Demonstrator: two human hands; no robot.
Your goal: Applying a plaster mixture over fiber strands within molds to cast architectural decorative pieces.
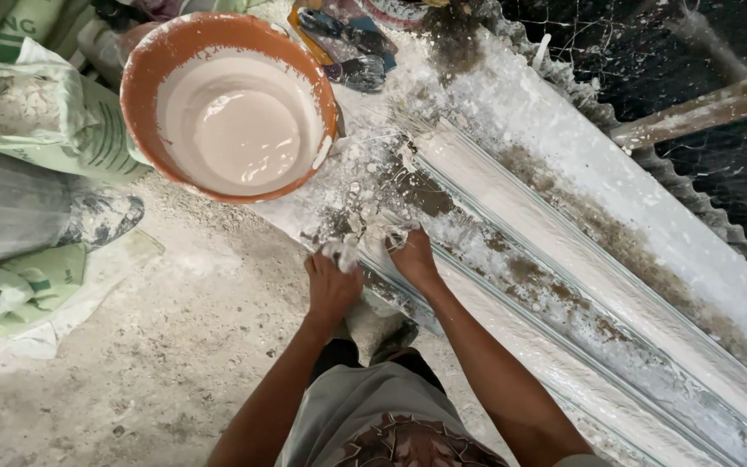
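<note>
Pressing a wet white clump of plaster-soaked fibre (pixel 372 232) into the long white plaster moulding trough (pixel 564 259) — left hand (pixel 330 285) clenched on it, right hand (pixel 412 258) flat — beside an orange plaster bucket (pixel 140 95); smoothing seems due.

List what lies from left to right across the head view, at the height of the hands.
Pale green sacks → bare gritty floor → left hand clutching a wet white clump → right hand pressed on the long plaster-coated mould → corrugated sheet edge.
</note>
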